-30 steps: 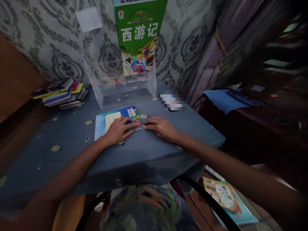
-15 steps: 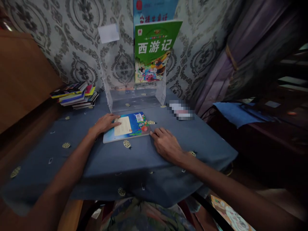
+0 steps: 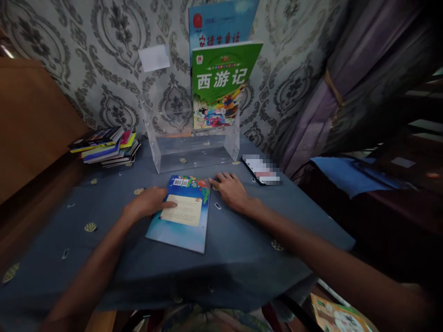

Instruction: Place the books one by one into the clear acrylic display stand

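Note:
A thin blue book (image 3: 183, 216) lies back cover up on the grey-blue tablecloth (image 3: 242, 240), its long side running away from me. My left hand (image 3: 147, 203) rests flat on the book's left edge, fingers over the cream panel. My right hand (image 3: 231, 190) lies flat at the book's top right corner, fingertips touching it. Behind the book stands a clear acrylic holder (image 3: 194, 147) with a green book (image 3: 221, 83) upright in it and a blue book (image 3: 221, 25) behind that.
A stack of books (image 3: 105, 146) sits at the back left of the table. A blurred flat item (image 3: 263, 169) lies right of the holder. Patterned wallpaper backs the table, a curtain hangs at the right, and another book (image 3: 339, 316) lies low at the bottom right.
The blue book has been turned from lying crosswise to lying lengthwise toward me. My left hand shifted onto its left edge and my right hand moved up to its top right corner.

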Available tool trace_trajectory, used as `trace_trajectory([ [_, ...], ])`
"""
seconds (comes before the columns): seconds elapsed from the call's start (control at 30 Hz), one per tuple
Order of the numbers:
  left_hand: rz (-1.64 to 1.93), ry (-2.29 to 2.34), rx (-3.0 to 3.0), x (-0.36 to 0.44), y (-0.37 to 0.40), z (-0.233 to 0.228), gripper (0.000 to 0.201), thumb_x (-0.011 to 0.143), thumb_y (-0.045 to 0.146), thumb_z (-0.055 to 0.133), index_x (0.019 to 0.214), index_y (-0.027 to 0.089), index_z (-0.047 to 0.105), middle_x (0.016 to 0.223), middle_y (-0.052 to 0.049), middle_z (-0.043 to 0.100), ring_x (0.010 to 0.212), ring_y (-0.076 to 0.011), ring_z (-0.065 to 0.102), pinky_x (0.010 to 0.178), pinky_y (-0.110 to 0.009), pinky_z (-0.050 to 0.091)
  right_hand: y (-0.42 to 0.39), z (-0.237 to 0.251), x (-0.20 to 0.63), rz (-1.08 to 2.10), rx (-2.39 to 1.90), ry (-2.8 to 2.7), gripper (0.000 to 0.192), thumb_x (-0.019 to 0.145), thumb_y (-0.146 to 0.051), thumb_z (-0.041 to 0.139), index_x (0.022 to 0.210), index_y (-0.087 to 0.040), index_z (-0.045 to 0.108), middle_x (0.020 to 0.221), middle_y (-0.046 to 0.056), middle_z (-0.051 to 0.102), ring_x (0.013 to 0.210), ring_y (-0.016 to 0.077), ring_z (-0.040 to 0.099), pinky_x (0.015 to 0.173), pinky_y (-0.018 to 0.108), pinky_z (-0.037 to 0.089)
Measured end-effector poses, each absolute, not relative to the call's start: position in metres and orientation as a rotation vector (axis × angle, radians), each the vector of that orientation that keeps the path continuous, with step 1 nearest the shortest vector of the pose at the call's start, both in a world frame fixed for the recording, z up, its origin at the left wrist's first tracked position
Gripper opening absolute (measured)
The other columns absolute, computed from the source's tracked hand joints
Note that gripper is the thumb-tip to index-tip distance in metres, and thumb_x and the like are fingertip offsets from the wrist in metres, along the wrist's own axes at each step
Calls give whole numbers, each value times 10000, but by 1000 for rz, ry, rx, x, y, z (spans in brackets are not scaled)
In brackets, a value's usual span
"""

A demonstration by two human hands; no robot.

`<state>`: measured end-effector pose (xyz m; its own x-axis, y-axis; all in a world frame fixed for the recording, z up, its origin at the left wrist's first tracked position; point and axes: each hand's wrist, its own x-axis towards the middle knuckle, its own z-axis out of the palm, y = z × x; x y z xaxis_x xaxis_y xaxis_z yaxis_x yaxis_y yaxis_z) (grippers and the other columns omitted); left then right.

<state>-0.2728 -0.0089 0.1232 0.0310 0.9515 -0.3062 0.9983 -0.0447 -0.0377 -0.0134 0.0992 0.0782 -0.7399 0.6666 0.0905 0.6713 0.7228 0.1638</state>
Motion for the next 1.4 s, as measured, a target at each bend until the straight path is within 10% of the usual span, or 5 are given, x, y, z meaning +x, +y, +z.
trace_trajectory([
  [0.23, -238, 1883, 2337, -268, 7, 116, 430, 962, 509, 522, 691, 206, 664, 684, -63, 684, 673, -235, 662, 608, -302, 454, 138, 71, -35, -233, -991, -2886, 591, 906, -112, 547, 1474, -271, 502, 1245, 145, 635, 1140, 312, 545, 906, 414, 390],
  [0.67, 428, 1525, 2682, -253, 83, 65, 363, 1044, 336, 431, 1318, 158, 589, 1381, -127, 620, 1271, -238, 579, 1058, -419, 447, 156, 56, -35, 26, -983, -2775, 625, 890, -20, 471, 1439, -305, 555, 1288, 144, 593, 1177, 314, 492, 911, 416, 399],
  [1.1, 471, 1486, 2739, -252, 82, 61, 387, 1058, 302, 371, 1330, 166, 610, 1371, -126, 623, 1271, -259, 573, 1052, -458, 441, 164, 35, -34, 510, -583, -2613, 767, 804, -12, 373, 1551, -186, 335, 1456, 92, 560, 1342, 233, 465, 1110, 472, 344],
  [1.4, 468, 1193, 2794, -218, 22, 77, 316, 1044, 300, 450, 1256, 187, 656, 1241, -104, 693, 1172, -231, 641, 1001, -418, 504, 160, 43, -35, 456, -761, -2683, 595, 912, -85, 383, 1489, -210, 451, 1423, 93, 578, 1344, 265, 463, 1117, 471, 328],
])
